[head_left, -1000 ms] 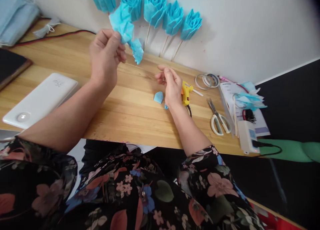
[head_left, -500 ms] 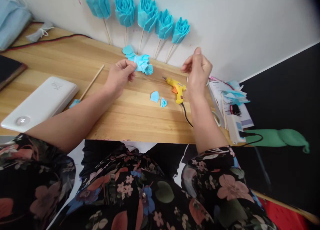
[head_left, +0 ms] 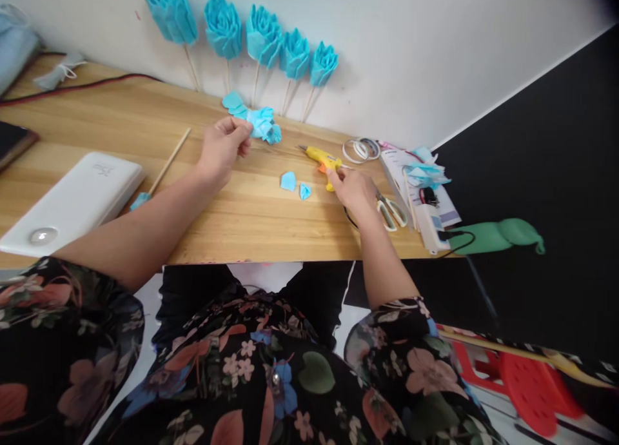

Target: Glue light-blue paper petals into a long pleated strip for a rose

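My left hand (head_left: 223,147) hovers by a heap of cut blue petals (head_left: 264,121), its thumb and finger pinched together at the heap's near edge. What sits in the pinch is hard to make out against the petals. My right hand (head_left: 356,190) has its fingers round the handle of a yellow glue gun (head_left: 323,157), whose nozzle points to the left. Between the hands, a loose blue petal (head_left: 288,181) and a small folded blue petal (head_left: 304,191) lie on the wooden table (head_left: 232,219).
Several blue flowers on sticks (head_left: 264,39) lean against the wall. A stick with a blue tip (head_left: 169,161) lies beside a white power bank (head_left: 72,200). Scissors (head_left: 393,214), a roll of tape (head_left: 362,149) and a power strip (head_left: 430,229) are on the right.
My right hand has come down from the air onto the glue gun's handle. My left hand keeps its pinch by the petals. The view has shifted slightly, uncovering the scissors and tape.
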Motion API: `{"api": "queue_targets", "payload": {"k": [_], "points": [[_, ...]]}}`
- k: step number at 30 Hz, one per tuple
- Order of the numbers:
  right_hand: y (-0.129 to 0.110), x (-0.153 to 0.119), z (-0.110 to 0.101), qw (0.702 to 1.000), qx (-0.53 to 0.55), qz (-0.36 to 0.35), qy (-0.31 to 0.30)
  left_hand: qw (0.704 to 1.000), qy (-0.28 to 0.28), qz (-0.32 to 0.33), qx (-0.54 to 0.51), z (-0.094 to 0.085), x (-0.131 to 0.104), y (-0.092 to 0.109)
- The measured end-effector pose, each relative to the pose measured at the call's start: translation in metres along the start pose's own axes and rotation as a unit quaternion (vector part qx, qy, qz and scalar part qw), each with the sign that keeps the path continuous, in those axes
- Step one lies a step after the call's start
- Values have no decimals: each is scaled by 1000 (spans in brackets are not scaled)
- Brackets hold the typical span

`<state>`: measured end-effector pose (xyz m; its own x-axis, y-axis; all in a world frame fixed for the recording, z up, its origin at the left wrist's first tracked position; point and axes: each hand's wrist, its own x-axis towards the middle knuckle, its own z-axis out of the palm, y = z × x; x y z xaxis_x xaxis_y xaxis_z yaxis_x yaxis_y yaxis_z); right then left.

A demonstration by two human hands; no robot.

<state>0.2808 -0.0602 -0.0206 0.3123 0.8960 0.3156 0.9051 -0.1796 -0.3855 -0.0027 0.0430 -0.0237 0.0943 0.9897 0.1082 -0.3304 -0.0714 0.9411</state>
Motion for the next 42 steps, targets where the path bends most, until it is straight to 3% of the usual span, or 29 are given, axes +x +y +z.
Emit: {"api": "queue_targets", "payload": {"k": [5, 8, 11, 13, 16, 20, 28, 38, 42], "points": [[-9, 13, 12, 997, -43, 67, -24, 1000, 24, -4, -3, 2, -1, 4], [-11, 22, 4, 987, 33, 133, -87, 999, 24, -26, -23, 3, -3, 8], [-14, 25, -12, 949, 228, 172, -131, 998, 27, -52, -38, 3, -4, 12], [-19, 21, -22, 924, 336, 150, -105, 997, 26, -61, -44, 4, -6, 15], [-31, 11, -35, 885, 444, 111, -84, 996, 10, -71, -53, 5, -8, 15], [-48, -3, -40, 827, 529, 123, -144, 996, -10, -77, -47, 5, -9, 14], [-63, -14, -29, 816, 539, 51, -201, 989, -61, -127, -39, 8, -13, 14], [-50, -34, -17, 824, 541, 48, -162, 978, -67, -188, -60, 15, -21, 17], [-53, -41, -7, 837, 524, 25, -155, 987, -59, -151, -21, 16, -23, 16]]}}
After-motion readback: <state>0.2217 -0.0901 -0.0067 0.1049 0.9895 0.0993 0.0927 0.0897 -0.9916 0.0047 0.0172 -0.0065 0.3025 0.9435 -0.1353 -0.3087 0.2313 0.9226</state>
